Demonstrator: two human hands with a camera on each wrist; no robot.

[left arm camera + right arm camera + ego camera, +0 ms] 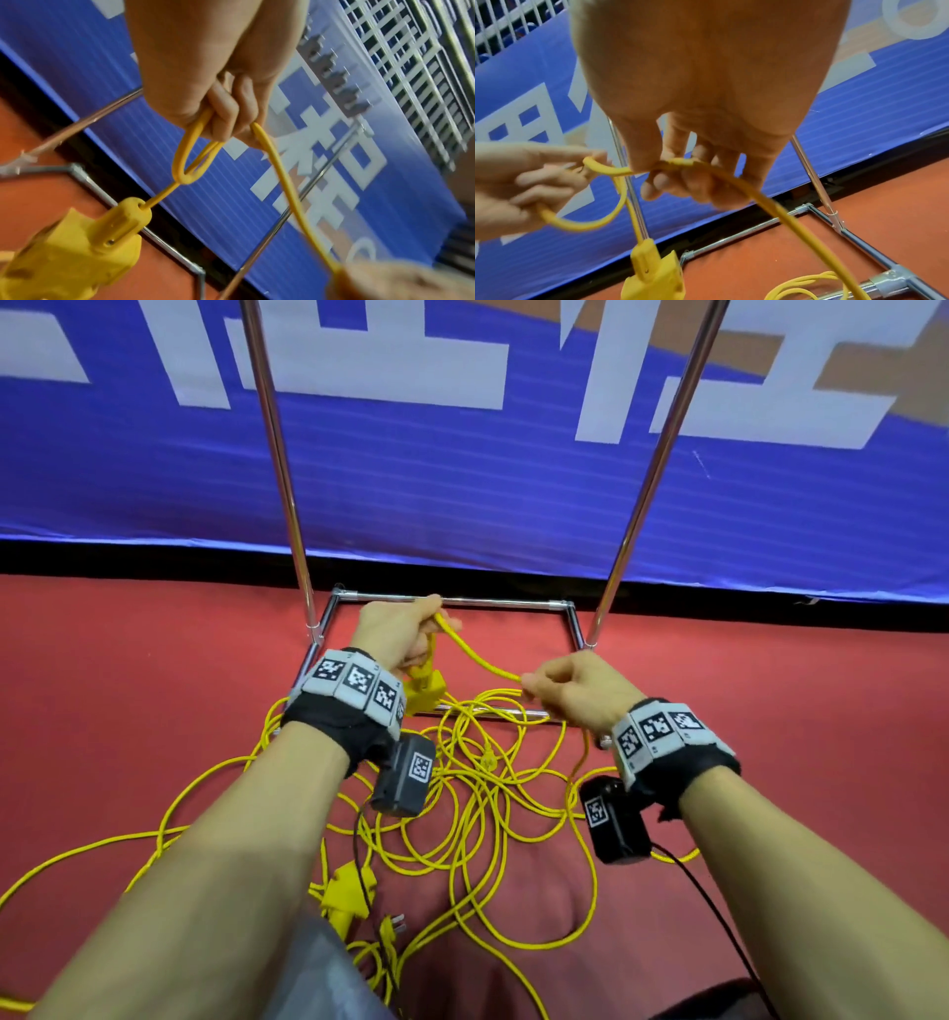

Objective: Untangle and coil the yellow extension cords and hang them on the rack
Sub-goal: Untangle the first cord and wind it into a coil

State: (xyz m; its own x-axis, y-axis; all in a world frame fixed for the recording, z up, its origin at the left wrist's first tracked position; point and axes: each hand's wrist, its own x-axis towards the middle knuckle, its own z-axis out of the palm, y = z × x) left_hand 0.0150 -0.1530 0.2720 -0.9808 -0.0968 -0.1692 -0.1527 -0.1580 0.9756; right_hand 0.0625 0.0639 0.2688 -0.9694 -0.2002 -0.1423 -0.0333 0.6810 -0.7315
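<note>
A tangle of yellow extension cords lies on the red floor below my arms. My left hand grips a small loop of one yellow cord, and its yellow socket block hangs just under the hand. From there the cord runs right to my right hand, which pinches it between thumb and fingers. Past that hand the cord drops to the pile. The chrome rack stands just beyond both hands, and its top is out of view.
A second yellow socket block and a plug lie in the tangle near my knees. The rack's two uprights rise in front of a blue banner. Cord loops trail left across the red floor.
</note>
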